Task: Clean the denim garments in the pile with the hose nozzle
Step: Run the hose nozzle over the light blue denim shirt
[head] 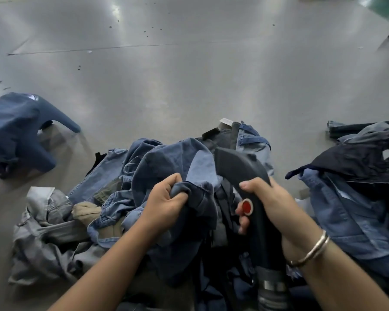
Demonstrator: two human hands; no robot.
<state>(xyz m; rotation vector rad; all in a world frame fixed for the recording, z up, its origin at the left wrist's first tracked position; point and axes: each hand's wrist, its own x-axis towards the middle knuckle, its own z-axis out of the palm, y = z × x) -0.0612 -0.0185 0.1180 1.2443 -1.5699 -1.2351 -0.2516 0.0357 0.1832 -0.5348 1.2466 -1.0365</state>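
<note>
Head view: left hand [166,200] grips denim garment [166,162], right hand [272,203] grips hose nozzle [238,164].

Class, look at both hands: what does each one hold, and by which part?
The left hand grips a bunched fold of a blue denim garment atop the pile. The right hand wraps the hose nozzle at its handle, beside the red button.
</note>
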